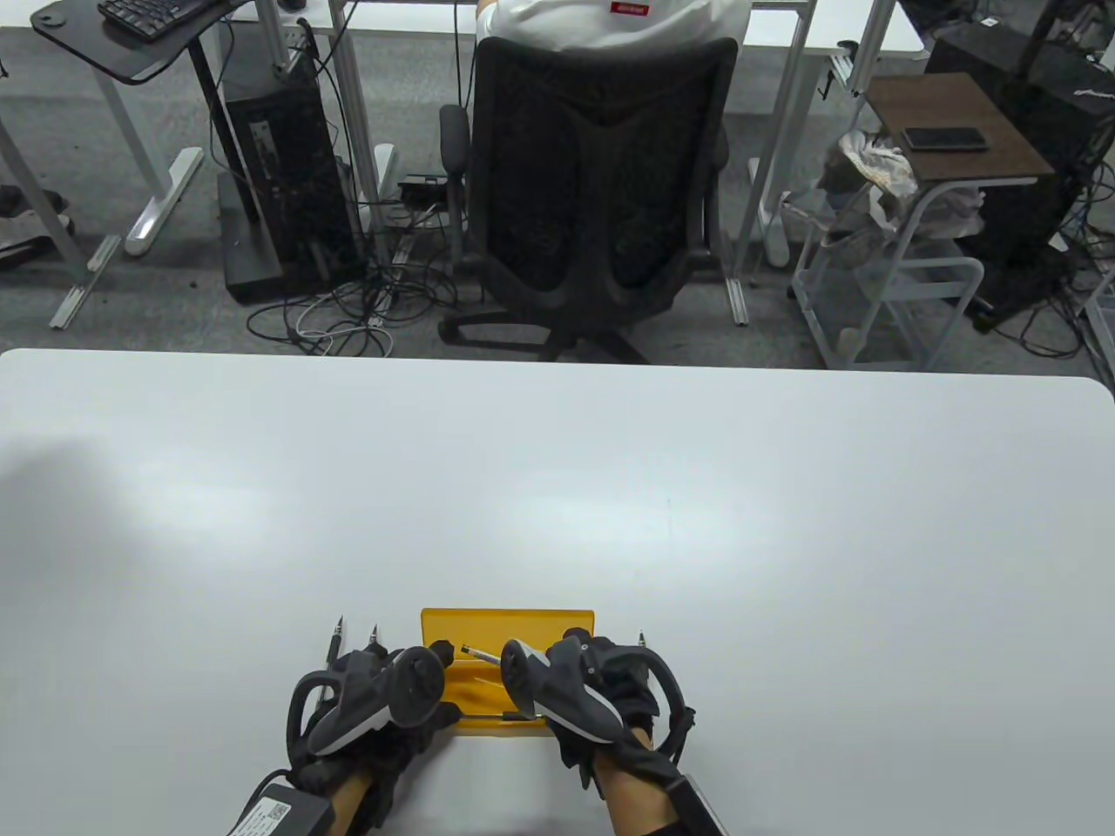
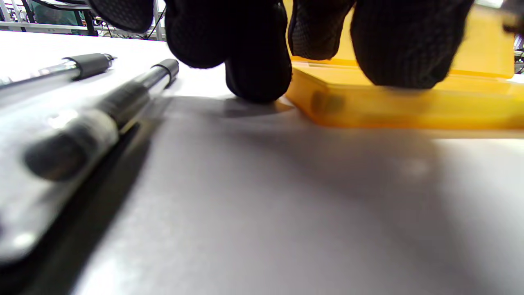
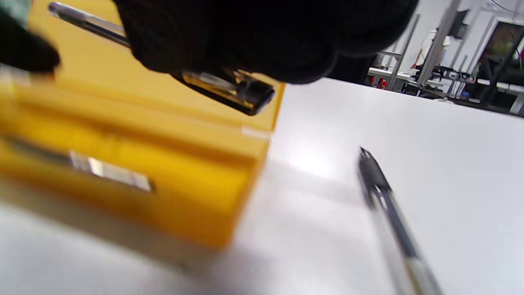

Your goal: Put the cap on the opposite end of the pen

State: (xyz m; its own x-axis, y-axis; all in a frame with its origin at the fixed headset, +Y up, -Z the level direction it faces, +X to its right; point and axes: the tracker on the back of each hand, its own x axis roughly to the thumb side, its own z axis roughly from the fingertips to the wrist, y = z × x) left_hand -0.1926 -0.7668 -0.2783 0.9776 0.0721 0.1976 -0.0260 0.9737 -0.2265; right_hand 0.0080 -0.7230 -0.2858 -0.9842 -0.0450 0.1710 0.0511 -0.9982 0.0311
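The right hand (image 1: 582, 688) grips a pen (image 3: 223, 84) over the yellow tray (image 1: 508, 629). At its 9 o'clock, the left hand (image 1: 383, 697) rests fingertips (image 2: 258, 78) on the tabletop (image 1: 557, 488); its grasp cannot be told. Pens (image 2: 102, 119) lie beyond.

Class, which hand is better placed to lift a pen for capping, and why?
Probably the right hand: its fingers already wrap a pen above the yellow tray. The left hand only rests its fingertips on the table.
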